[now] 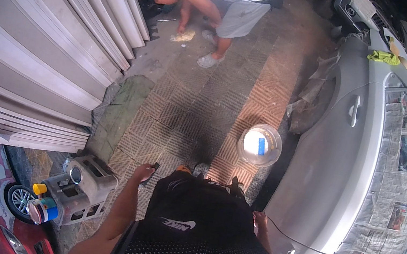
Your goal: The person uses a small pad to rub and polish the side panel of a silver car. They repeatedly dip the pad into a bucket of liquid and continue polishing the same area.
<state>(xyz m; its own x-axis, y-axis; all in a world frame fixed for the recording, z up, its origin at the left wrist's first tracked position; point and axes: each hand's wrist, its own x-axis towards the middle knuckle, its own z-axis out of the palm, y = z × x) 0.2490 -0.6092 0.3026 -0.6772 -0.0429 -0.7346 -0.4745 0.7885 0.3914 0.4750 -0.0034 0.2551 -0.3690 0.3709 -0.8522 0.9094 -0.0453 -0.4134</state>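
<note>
Left hand [143,172], 7 o'clock: grip closed on small dark tool [154,165], held clear of body. Right hand [259,219], 5 o'clock: beside silver car door [327,165]; grip state cannot be told. Clear bucket [259,144] on floor, within reach.

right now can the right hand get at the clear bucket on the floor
Probably yes. The right hand hangs by the hip, and the clear bucket stands on open floor ahead beside the grey car, nothing between; bending needed.

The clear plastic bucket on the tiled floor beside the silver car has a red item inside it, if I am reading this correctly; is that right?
Not quite: in the head view the item inside the clear plastic bucket is blue, not red. The rest holds: the bucket stands on the tiled floor beside the silver car.
</note>
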